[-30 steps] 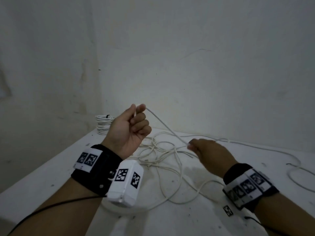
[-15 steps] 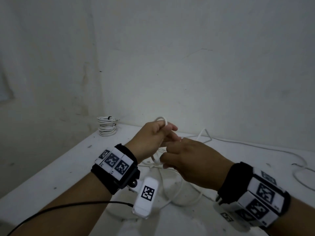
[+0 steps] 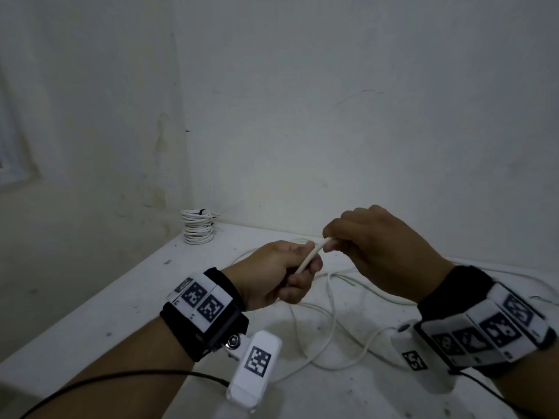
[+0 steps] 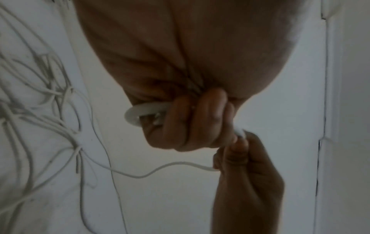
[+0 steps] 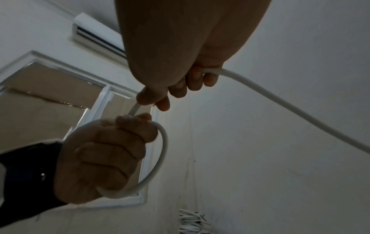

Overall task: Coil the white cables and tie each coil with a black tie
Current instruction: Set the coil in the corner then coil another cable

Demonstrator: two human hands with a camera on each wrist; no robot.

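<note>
Vs 0.5 s ago: right hand [image 3: 381, 252] risen, pinching white cable [image 3: 308, 258]; left hand [image 3: 278, 273] lower, fist gripping small loop. Slack on worktop [image 3: 121, 297]. Tied coil [image 3: 198, 226] unmoved.

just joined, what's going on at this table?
A person is starting to coil a thin white cable. The left hand grips one small loop of it; the right hand pinches the cable just past the left fist. The rest lies loose and tangled on the white table. A finished stack of white coils with a black tie sits at the back corner.
</note>
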